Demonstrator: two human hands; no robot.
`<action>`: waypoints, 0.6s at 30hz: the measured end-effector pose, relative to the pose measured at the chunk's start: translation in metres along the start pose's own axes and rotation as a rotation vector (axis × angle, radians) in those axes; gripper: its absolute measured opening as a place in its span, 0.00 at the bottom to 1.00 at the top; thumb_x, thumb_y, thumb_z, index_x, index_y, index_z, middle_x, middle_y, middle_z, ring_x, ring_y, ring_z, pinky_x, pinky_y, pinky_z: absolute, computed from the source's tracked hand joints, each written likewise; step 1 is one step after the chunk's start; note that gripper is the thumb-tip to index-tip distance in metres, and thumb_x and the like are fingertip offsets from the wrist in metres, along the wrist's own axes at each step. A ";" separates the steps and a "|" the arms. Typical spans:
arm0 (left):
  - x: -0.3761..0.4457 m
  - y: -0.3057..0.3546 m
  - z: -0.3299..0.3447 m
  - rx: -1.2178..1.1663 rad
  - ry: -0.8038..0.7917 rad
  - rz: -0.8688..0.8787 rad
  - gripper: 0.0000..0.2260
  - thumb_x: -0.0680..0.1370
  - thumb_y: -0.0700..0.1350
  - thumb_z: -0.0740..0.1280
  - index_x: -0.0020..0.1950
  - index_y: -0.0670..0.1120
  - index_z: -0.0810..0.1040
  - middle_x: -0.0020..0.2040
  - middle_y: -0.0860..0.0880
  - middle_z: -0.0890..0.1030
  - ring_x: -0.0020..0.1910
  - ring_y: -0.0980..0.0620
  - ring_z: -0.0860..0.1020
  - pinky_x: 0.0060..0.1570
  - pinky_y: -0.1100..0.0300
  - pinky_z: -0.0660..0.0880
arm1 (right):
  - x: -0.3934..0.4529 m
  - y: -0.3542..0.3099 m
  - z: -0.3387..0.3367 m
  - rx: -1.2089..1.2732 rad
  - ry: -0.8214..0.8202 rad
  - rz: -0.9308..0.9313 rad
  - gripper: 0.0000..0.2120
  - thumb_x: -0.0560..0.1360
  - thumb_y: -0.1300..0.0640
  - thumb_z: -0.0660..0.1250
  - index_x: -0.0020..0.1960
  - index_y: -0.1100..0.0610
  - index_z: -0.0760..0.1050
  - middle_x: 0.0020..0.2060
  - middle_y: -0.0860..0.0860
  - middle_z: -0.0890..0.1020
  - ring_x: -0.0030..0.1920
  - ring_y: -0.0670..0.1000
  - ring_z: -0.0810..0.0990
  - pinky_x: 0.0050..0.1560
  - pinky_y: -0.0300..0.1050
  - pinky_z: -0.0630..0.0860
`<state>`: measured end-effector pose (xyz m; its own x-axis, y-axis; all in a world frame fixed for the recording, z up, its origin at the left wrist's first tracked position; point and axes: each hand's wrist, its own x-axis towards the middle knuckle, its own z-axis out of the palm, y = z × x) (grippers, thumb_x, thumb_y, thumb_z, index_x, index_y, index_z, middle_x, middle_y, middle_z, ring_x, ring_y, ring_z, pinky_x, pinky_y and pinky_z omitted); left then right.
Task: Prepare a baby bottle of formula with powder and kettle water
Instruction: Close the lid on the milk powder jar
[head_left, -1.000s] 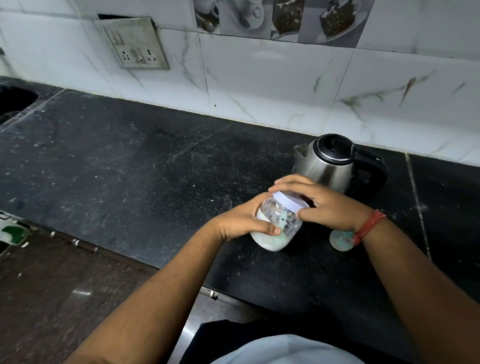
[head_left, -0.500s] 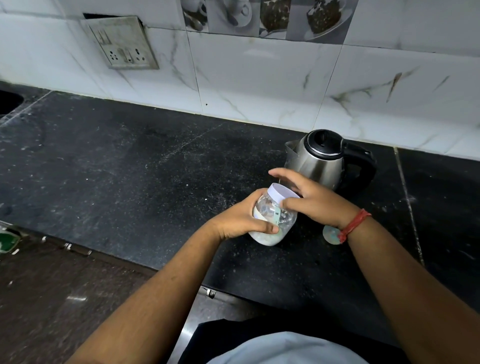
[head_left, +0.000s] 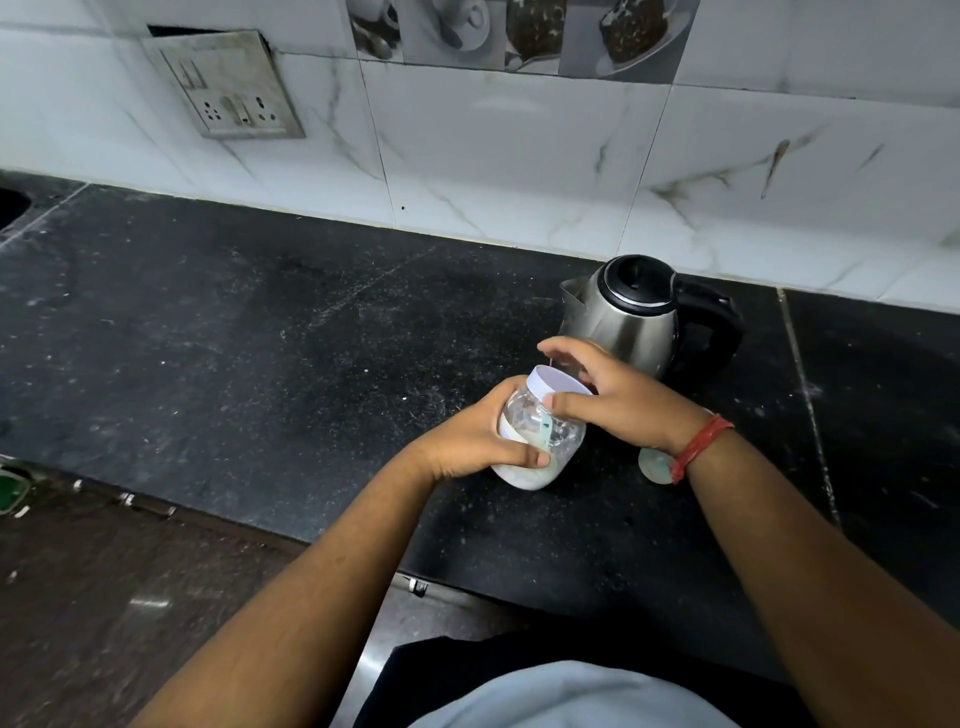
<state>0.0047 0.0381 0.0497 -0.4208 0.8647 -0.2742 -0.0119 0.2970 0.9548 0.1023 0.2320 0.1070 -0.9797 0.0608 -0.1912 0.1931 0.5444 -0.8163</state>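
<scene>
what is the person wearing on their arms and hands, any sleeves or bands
Both forearms are bare with no sleeves in view. The right hand has a red thread band wound round its wrist. The left hand shows no rings, watch or band on it or its wrist. Neither hand wears a glove.

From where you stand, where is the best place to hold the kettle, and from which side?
Grip the kettle by its black handle, coming from the right: the handle sticks out that way, while the spout points left and both hands work in front.
</scene>
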 end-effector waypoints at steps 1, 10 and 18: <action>0.000 0.000 0.000 0.008 -0.001 0.004 0.40 0.68 0.46 0.80 0.76 0.54 0.65 0.68 0.46 0.77 0.68 0.47 0.78 0.69 0.46 0.75 | 0.002 0.002 0.001 -0.079 0.029 0.024 0.33 0.73 0.40 0.72 0.75 0.45 0.66 0.71 0.45 0.70 0.71 0.45 0.71 0.74 0.50 0.68; 0.001 0.000 0.001 -0.010 -0.023 0.009 0.40 0.68 0.41 0.79 0.76 0.53 0.64 0.69 0.45 0.77 0.68 0.46 0.78 0.68 0.50 0.76 | 0.002 -0.006 0.000 -0.225 0.061 0.031 0.23 0.75 0.49 0.72 0.68 0.46 0.73 0.63 0.46 0.74 0.64 0.45 0.74 0.67 0.42 0.70; 0.001 0.001 -0.002 -0.042 -0.019 0.035 0.40 0.68 0.39 0.78 0.76 0.53 0.64 0.69 0.45 0.76 0.68 0.48 0.77 0.67 0.52 0.76 | -0.003 -0.007 -0.003 0.092 0.134 -0.027 0.23 0.74 0.54 0.72 0.67 0.41 0.74 0.62 0.46 0.77 0.58 0.41 0.77 0.59 0.38 0.74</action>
<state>0.0027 0.0385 0.0506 -0.4046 0.8819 -0.2418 -0.0357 0.2490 0.9678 0.1037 0.2309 0.1148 -0.9818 0.1618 -0.0990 0.1648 0.4688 -0.8678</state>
